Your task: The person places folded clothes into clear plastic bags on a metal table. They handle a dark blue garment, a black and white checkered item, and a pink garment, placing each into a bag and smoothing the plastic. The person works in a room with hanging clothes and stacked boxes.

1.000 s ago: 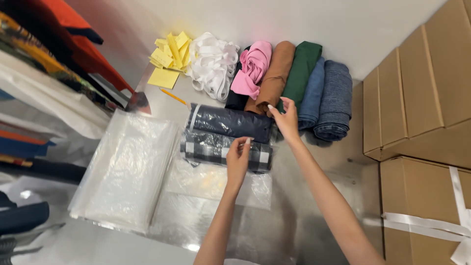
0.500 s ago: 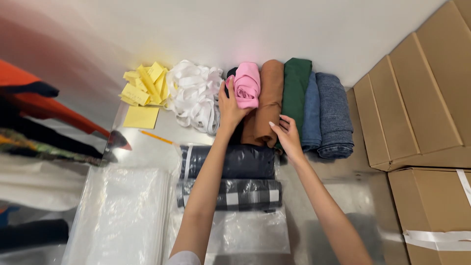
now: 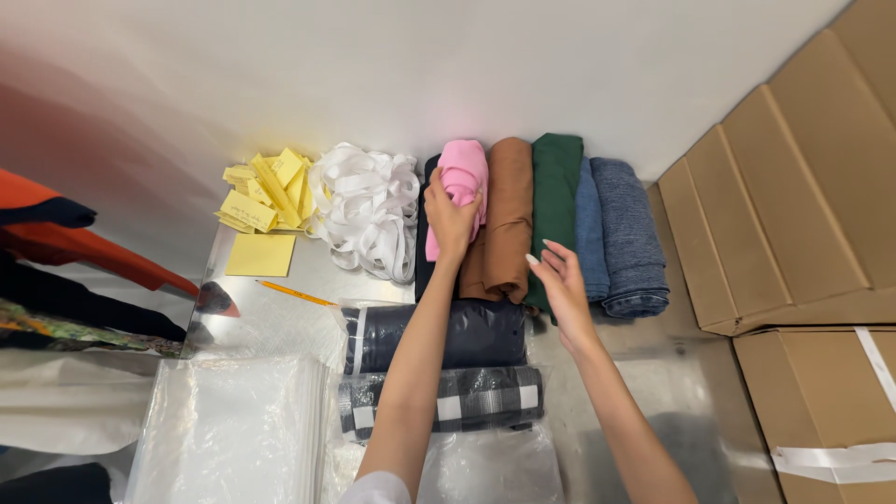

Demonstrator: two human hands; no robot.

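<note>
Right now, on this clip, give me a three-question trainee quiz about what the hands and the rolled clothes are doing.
1. True or false: the left hand grips the pink roll.
2. Which roll is the right hand nearest to? A) the green roll B) the checked roll in plastic C) the grey-blue roll at the far right
3. Fill in: the pencil lies just below the yellow ____.

Key
1. True; its fingers close round the roll's lower part.
2. A; the open fingers hover at its lower end, though contact cannot be told.
3. Notes: the square pad and loose yellow slips.
</note>
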